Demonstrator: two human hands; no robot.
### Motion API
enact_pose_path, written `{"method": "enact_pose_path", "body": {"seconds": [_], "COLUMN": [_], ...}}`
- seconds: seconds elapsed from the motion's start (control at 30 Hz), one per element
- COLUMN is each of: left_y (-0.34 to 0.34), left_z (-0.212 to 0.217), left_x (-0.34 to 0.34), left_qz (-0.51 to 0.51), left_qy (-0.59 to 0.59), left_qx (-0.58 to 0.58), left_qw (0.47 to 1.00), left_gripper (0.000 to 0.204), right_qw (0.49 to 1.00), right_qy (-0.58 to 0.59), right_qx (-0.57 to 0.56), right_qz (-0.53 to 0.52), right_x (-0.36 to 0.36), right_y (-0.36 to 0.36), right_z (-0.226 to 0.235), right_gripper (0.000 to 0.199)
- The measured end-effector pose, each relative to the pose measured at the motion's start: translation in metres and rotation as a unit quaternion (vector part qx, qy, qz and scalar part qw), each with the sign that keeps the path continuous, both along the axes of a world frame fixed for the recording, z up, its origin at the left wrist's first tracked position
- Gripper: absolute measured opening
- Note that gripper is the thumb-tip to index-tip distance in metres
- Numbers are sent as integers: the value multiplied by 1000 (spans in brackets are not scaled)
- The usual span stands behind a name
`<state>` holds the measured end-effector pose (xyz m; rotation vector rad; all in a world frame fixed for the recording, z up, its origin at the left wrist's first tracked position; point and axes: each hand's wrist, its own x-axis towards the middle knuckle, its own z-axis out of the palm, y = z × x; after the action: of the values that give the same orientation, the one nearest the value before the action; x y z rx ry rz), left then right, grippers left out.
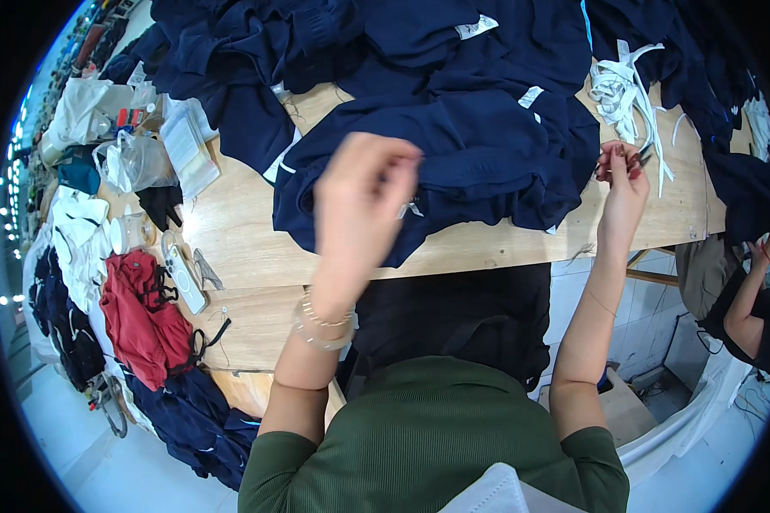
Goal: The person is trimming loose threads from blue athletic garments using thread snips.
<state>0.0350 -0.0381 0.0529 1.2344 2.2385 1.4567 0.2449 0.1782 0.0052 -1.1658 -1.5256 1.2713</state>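
Note:
A navy blue garment (479, 167) with a gathered waistband lies spread on the wooden table in front of me. Over its left part hangs my left hand (361, 192), smeared by motion, its fingers curled; whether it holds anything is unclear. A small white label (414, 208) shows on the cloth beside that hand. Off the garment's right edge, my right hand (622, 175) is closed, fingertips pinched together. Something small and dark sticks out by those fingers, too small to name. Just beyond it is a bundle of white tape strips (620, 90).
More navy garments (316, 38) are heaped along the far side. At left are a clear plastic bag (134, 162), a white phone (184, 278) and a red cloth bag (141, 316). The table edge (453, 244) runs before me. Another person's arm (751, 299) shows at far right.

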Motion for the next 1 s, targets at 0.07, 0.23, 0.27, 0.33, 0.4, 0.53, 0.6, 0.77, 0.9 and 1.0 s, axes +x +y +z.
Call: {"method": "enact_pose_path", "body": {"seconds": [0.07,0.23,0.27,0.33,0.4,0.53,0.6,0.77,0.9,1.0], "left_y": [20,42,43,45,44,42,41,41,46,48], "left_z": [-15,-52,-56,-64,-66,-67,-64,-57,-65,-66], "left_x": [21,35,35,31,25,11,8,11,11,7], "left_qz": [-56,-13,2,-6,-12,-3,17,-27,-61,-63], "left_qy": [-23,136,148,147,145,-7,-93,-12,178,156], "left_qx": [-40,-133,-161,-152,-143,-87,-57,-73,-65,-67], "left_qw": [997,982,976,977,979,996,994,997,980,983], "left_gripper": [12,9,6,4,3,2,3,7,15,7], "right_qw": [999,989,989,985,983,975,971,967,961,963], "right_qy": [15,31,32,15,29,72,84,78,72,67], "right_qx": [-8,-42,-43,-52,-70,-108,-123,-175,-196,-189], "right_qz": [29,142,141,165,168,183,187,168,181,180], "right_x": [-6,-16,-17,-16,-16,-16,-17,-21,-25,-26], "right_y": [-13,-48,-53,-60,-65,-65,-65,-70,-76,-79], "right_z": [19,32,33,36,38,38,37,36,37,36], "right_gripper": [20,19,19,19,19,19,19,16,31,33]}}
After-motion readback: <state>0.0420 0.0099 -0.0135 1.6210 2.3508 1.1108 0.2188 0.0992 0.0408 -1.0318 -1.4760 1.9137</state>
